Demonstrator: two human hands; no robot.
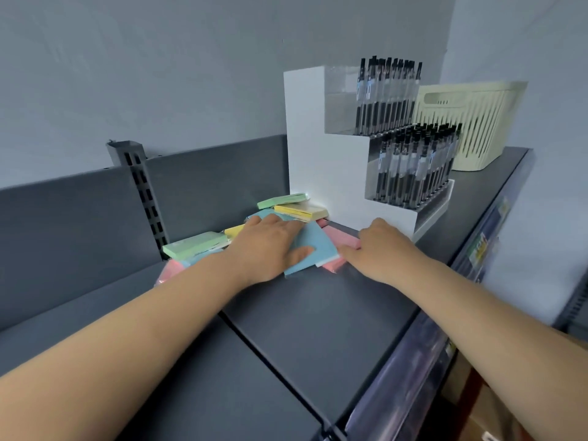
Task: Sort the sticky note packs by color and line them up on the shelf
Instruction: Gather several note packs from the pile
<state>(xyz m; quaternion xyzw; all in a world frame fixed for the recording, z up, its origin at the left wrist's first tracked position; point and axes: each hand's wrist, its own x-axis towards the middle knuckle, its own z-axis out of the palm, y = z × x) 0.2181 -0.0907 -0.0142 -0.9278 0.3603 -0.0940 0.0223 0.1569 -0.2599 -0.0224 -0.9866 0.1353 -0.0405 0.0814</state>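
— Where do the hands sit against the packs?

— The left hand [270,246] lies flat, fingers spread, on top of a blue pack [313,246], with the thumb laid along its near edge. The right hand [378,246] rests just right of it, and its thumb touches a pink pack [342,240] that pokes out from under the blue one. Its fingers are hidden behind the knuckles, so whether they curl round anything cannot be told.

— And the pile itself?

— It is heaped on the dark shelf [318,316], against the white pen display stand [313,148]. There are two green packs, one at the left end [194,245] and one at the back [283,200]. Two yellow ones show, one beside the stand [300,211] and one peeking out by the left wrist [234,231]. Another pink pack [168,270] lies at the far left, under the green. More blue shows beneath, too covered to count.

— Anything else up there?

— Two tiers of black pens [413,163] in the stand, and a cream basket [471,122] behind it.
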